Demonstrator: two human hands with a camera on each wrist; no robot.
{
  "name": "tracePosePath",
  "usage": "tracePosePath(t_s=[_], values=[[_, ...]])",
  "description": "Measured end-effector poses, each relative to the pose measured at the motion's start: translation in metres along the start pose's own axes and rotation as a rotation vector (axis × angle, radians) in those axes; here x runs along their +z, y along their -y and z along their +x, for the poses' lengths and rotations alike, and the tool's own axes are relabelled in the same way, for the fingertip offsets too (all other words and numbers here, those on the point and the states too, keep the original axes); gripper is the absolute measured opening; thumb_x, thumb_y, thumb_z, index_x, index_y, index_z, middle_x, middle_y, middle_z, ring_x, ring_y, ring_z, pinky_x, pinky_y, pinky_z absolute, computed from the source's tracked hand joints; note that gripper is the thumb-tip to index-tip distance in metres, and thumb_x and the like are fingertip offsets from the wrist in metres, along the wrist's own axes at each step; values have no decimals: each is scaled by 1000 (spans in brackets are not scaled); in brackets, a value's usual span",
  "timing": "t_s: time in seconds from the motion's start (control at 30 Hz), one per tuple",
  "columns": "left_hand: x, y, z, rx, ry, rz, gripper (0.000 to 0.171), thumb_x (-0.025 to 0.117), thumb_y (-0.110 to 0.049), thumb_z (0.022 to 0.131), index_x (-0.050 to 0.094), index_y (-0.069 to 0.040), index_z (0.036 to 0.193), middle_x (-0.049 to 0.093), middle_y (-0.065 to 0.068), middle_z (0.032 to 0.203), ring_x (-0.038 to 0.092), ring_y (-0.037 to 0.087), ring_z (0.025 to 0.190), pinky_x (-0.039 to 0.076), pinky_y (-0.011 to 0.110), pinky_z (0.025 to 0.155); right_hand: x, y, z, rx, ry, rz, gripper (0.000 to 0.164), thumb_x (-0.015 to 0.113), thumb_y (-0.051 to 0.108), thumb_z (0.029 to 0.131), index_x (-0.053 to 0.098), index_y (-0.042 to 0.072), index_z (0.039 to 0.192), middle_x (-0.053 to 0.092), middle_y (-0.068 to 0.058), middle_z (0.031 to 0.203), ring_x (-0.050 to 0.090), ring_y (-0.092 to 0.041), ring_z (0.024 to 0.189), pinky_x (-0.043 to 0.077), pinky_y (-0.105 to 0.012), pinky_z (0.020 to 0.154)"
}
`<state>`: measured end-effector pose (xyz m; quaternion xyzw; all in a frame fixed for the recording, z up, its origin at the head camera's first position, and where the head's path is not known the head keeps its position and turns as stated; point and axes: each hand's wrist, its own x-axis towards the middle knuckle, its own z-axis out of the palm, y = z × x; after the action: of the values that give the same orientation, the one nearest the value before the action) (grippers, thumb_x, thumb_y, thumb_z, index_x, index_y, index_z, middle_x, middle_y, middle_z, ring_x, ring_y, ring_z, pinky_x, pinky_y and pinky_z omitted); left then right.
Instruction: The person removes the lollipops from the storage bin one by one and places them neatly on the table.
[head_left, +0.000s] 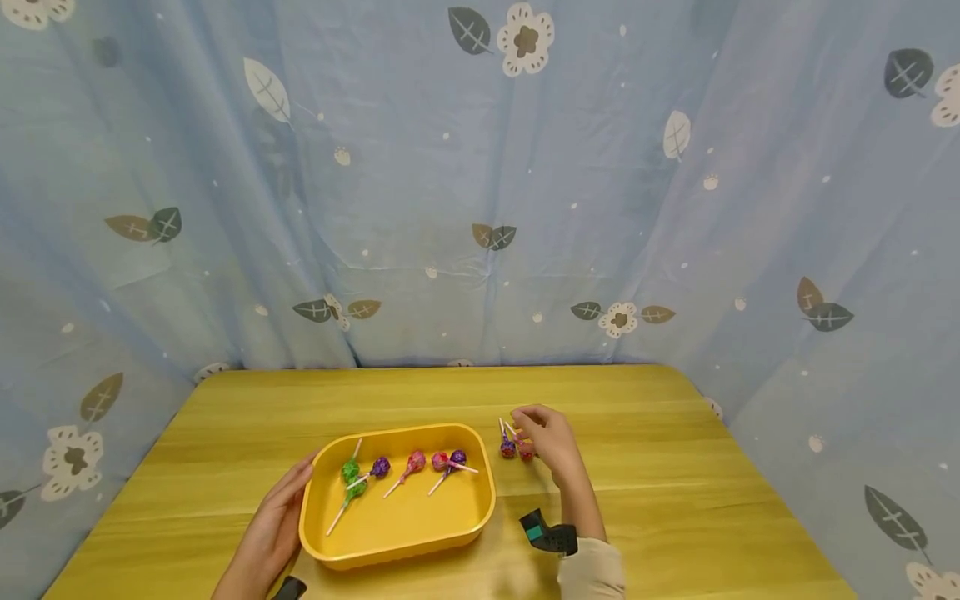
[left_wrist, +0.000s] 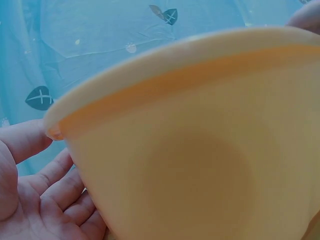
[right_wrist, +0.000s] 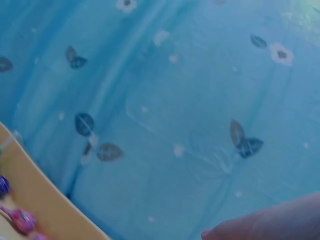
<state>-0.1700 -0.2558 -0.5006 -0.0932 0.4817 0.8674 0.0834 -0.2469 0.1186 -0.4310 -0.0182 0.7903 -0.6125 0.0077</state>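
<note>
A yellow tray stands on the table, with several wrapped lollipops inside: green ones, a purple one, a pink one, and a crossed pink-and-purple pair. My left hand rests along the tray's left side. In the left wrist view its thumb meets the rim, while relaxed fingers lie beside the outer wall. Right of the tray, a purple lollipop and a reddish one lie side by side. My right hand hovers over them, bent fingertips close to their sticks.
The wooden table extends to both sides of the tray. Behind it hangs a blue curtain with leaf and flower prints, reaching down to the table's back edge. A dark band sits on the right wrist.
</note>
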Motion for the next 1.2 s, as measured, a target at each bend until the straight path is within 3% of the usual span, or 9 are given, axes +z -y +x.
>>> tracePosePath(t_s=[0.2,0.33,0.57,0.7,0.83,1.03,1.2], values=[[-1,2,1,12,-4,5,43,49,-35,102,34,-20,139,26,-6,142,5,19,145,13,34,116,23,9,-1,-15,160,67,36,60,27,98,64,-2,118,64,-19,103,62,-33,86,57,-41,71],[-3,4,0,27,6,20,24,48,-35,102,47,-26,124,40,-15,132,18,11,141,18,30,114,40,10,-2,-24,265,153,35,58,23,99,62,-5,120,64,-21,105,62,-35,92,57,-44,79],[-5,6,1,64,47,50,23,44,-34,104,46,-26,125,49,-21,124,36,1,126,29,24,109,68,15,0,10,424,212,35,58,19,99,59,-9,119,62,-23,111,61,-41,101,53,-49,86],[-6,8,1,80,51,41,20,44,-31,105,54,-27,121,53,-20,121,46,-4,117,39,19,100,84,15,1,41,507,151,32,58,16,98,59,-9,119,62,-23,113,61,-41,102,53,-48,86],[-6,8,1,105,70,23,21,43,-28,105,62,-31,112,58,-19,119,51,-5,112,42,18,96,99,12,4,44,567,81,28,59,14,98,61,-7,117,64,-20,109,62,-39,100,54,-46,84],[-5,8,2,98,58,20,17,44,-29,105,58,-28,116,58,-19,118,51,-5,111,42,18,96,114,15,6,44,639,85,29,58,15,98,62,-7,117,62,-21,111,62,-38,100,53,-46,87],[-5,7,1,99,58,13,17,44,-28,105,58,-27,115,58,-19,118,51,-5,111,42,18,96,126,20,6,-5,669,-15,30,57,19,99,64,-3,120,64,-12,114,65,-35,94,54,-45,85]])
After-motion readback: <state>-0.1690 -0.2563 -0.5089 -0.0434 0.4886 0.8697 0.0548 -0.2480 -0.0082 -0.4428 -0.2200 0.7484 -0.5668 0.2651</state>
